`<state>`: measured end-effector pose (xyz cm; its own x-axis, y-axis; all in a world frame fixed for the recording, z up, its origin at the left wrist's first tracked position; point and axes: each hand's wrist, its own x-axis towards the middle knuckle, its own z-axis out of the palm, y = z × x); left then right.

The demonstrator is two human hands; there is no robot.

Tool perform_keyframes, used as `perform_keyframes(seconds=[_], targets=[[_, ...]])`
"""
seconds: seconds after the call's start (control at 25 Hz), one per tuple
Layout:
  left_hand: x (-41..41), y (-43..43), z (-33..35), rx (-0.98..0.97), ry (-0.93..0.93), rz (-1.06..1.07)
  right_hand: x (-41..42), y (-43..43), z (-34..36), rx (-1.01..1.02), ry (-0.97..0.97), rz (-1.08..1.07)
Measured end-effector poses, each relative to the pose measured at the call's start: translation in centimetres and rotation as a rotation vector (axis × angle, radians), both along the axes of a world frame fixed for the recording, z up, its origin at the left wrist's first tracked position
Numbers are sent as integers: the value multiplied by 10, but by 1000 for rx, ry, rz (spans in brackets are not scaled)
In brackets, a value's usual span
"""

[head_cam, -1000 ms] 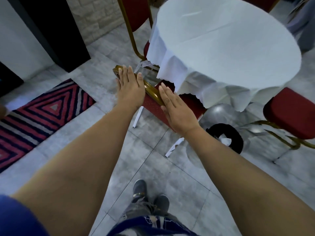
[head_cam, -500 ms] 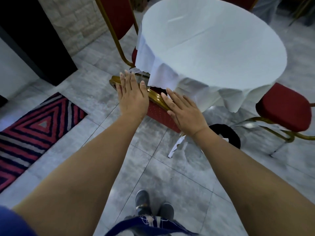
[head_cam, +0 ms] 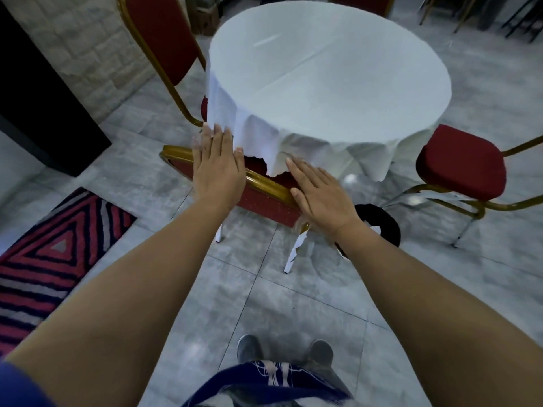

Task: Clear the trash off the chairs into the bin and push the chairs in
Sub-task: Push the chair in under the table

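A red chair with a gold frame [head_cam: 264, 198] stands in front of me, its seat mostly hidden under the white tablecloth of the round table [head_cam: 329, 69]. My left hand [head_cam: 219, 168] lies flat on the top rail of the chair back, fingers straight. My right hand [head_cam: 318, 195] rests flat on the rail's right end, fingertips touching the cloth's hem. Neither hand curls around the rail. A black bin [head_cam: 382, 221] sits on the floor just right of the chair, partly behind my right wrist, with a white scrap showing inside.
A second red chair [head_cam: 461, 163] stands at the table's right, its seat outside the cloth. A third chair [head_cam: 158, 36] stands at the far left of the table. A striped rug [head_cam: 53, 259] lies left, a black cabinet [head_cam: 35, 113] beyond it. My shoes [head_cam: 285, 351] are on the grey tiles.
Both hands and the chair back have moved forward toward the table. The chair's seat has slid further under the tablecloth. My right fingertips now reach the cloth.
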<state>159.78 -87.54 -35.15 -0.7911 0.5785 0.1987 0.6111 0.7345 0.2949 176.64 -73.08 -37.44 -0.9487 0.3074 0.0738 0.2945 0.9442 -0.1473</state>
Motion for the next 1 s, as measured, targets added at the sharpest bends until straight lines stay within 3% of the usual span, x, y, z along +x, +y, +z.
perform_keyframes(seconds=[0.2,0.68,1.0], targets=[[50,62,4,-77,96,-234,88,53,-9,-51,4,-250],[317,303,-47,-239,-268,-715,363,228,-30,-254,65,-818],[462,459,-48,-251,-365,-932,519,347,-32,-289,131,-1129]])
